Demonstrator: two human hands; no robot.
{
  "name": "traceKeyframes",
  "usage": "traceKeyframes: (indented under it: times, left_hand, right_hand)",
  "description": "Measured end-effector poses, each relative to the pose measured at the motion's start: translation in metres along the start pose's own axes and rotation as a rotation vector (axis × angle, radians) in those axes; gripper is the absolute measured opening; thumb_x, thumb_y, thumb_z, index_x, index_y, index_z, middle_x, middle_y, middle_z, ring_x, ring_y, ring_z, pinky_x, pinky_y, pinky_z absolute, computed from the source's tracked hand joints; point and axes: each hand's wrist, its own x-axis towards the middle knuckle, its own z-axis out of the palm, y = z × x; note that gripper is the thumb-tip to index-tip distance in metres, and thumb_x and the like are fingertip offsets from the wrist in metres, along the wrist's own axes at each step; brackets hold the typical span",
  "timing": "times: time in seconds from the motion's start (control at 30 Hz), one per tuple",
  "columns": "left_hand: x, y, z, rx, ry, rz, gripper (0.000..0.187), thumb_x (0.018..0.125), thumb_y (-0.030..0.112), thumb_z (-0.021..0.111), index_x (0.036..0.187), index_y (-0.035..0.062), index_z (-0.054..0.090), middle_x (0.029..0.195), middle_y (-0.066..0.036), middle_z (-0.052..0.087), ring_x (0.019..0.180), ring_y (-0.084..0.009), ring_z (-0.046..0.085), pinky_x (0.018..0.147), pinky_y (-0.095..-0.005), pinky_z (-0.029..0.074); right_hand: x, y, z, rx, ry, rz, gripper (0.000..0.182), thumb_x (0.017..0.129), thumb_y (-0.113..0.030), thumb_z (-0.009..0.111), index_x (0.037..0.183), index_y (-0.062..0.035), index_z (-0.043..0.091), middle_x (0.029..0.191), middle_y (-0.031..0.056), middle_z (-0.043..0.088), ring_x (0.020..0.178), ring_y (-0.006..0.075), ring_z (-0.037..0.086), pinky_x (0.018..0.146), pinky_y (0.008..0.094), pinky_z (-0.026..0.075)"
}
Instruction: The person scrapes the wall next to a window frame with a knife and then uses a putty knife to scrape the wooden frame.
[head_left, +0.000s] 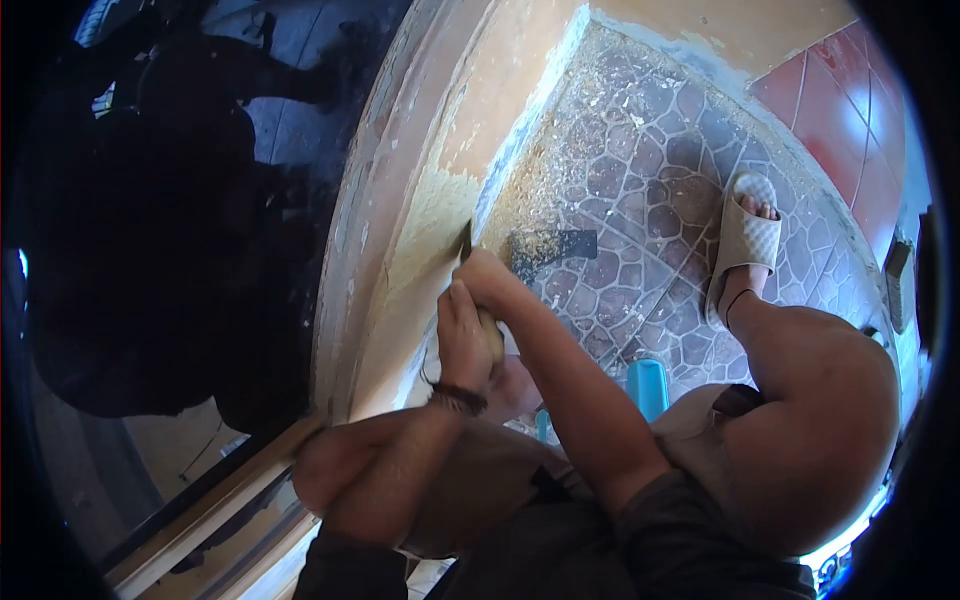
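A scraper with a thin dark blade (467, 238) and a pale handle is held in both of my hands, its blade against the wall base where the paint is stripped. My right hand (484, 277) is closed on it just behind the blade. Below, my left hand (463, 335), with a dark bracelet at the wrist, is wrapped near the yellowish handle (491, 338). Fingers hide most of the tool's middle. The low wall (430, 215) shows bare yellowish patches and peeling paint.
Paint flakes and dust cover the stone-patterned floor (625, 190). A dark flat piece (552, 250) lies there, partly dusted. Dark glass (150, 250) stands on the left. A teal plastic object (648, 390) sits beneath my legs; my sandalled foot (748, 235) is at the right.
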Motion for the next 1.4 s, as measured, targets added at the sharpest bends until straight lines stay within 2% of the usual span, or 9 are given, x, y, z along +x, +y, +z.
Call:
traceKeyframes:
  times: [0.2,0.27,0.37,0.63,0.73,1.0,1.07,1.17,1.4]
  left_hand:
    - [-0.015,-0.004,0.003,0.045,0.014,0.181,0.037,0.099,0.043,0.030,0.109,0.0096,0.043,0.077,-0.004,0.053,0.057,-0.0087,0.051,0.044,-0.0240,0.042]
    - [-0.007,-0.016,0.005,0.019,0.065,0.220,0.050,0.099,0.041,0.034,0.121,-0.0027,0.044,0.112,-0.017,0.056,0.104,-0.0240,0.054,0.091,-0.0333,0.040]
    - [0.004,-0.009,0.003,0.033,0.019,0.156,0.050,0.099,0.041,0.034,0.121,-0.0035,0.044,0.112,-0.017,0.056,0.104,-0.0234,0.053,0.090,-0.0332,0.040]
    - [-0.005,-0.012,0.009,0.054,0.030,0.270,0.051,0.099,0.042,0.031,0.123,-0.0006,0.044,0.111,-0.018,0.055,0.107,-0.0216,0.052,0.093,-0.0326,0.040]
    - [0.022,-0.003,0.002,-0.011,-0.121,0.063,0.043,0.099,0.045,0.029,0.109,0.0069,0.045,0.067,-0.005,0.051,0.042,-0.0102,0.046,0.032,-0.0240,0.034]
    - [0.000,-0.019,0.017,-0.020,0.073,0.319,0.039,0.099,0.043,0.030,0.115,0.0095,0.042,0.072,-0.005,0.052,0.047,-0.0095,0.046,0.036,-0.0238,0.037]
    - [0.011,-0.017,0.002,0.051,-0.052,0.114,0.045,0.100,0.040,0.031,0.122,0.0017,0.041,0.102,-0.013,0.051,0.090,-0.0199,0.048,0.076,-0.0297,0.036]
    - [0.025,-0.031,0.000,0.057,0.000,0.288,0.037,0.099,0.042,0.031,0.109,0.0091,0.044,0.066,-0.004,0.050,0.043,-0.0103,0.045,0.034,-0.0249,0.034]
    - [0.036,-0.036,-0.006,0.072,-0.073,0.152,0.037,0.100,0.041,0.031,0.116,0.0089,0.042,0.071,-0.004,0.052,0.049,-0.0091,0.047,0.040,-0.0246,0.038]
  right_hand:
    - [0.009,0.023,0.026,0.374,0.196,0.019,0.027,0.077,-0.019,0.056,0.084,0.0037,0.067,0.087,0.0238,0.065,0.087,0.0368,0.064,0.078,0.0391,0.049]
    - [0.016,0.028,0.030,0.068,0.223,-0.157,0.024,0.076,-0.019,0.058,0.080,0.0025,0.068,0.083,0.0235,0.065,0.083,0.0358,0.065,0.078,0.0393,0.049]
    - [0.018,0.018,0.006,-0.588,-0.049,-0.354,0.020,0.074,-0.009,0.056,0.082,0.0060,0.066,0.084,0.0277,0.064,0.084,0.0374,0.064,0.080,0.0419,0.048]
    - [0.007,0.017,0.012,0.232,0.186,0.035,0.028,0.074,-0.012,0.056,0.089,0.0105,0.064,0.089,0.0303,0.063,0.090,0.0397,0.063,0.080,0.0408,0.049]
    - [0.031,0.027,0.009,0.053,0.090,0.013,0.028,0.075,-0.013,0.056,0.091,0.0098,0.064,0.089,0.0302,0.063,0.090,0.0394,0.063,0.079,0.0407,0.049]
    - [0.015,0.027,0.014,0.274,0.138,0.071,0.028,0.074,-0.011,0.056,0.089,0.0115,0.063,0.088,0.0305,0.063,0.088,0.0416,0.062,0.072,0.0419,0.050]
    - [0.025,0.038,0.019,0.338,0.159,0.070,0.027,0.073,-0.010,0.055,0.086,0.0127,0.062,0.087,0.0320,0.062,0.087,0.0423,0.062,0.071,0.0419,0.050]
    - [0.018,0.029,0.013,0.179,0.145,-0.055,0.028,0.073,-0.009,0.054,0.085,0.0147,0.061,0.086,0.0333,0.061,0.085,0.0419,0.063,0.072,0.0415,0.050]
    - [0.044,0.052,0.022,-0.047,0.040,-0.112,0.025,0.074,-0.009,0.053,0.086,0.0098,0.064,0.087,0.0296,0.063,0.087,0.0393,0.063,0.076,0.0423,0.049]
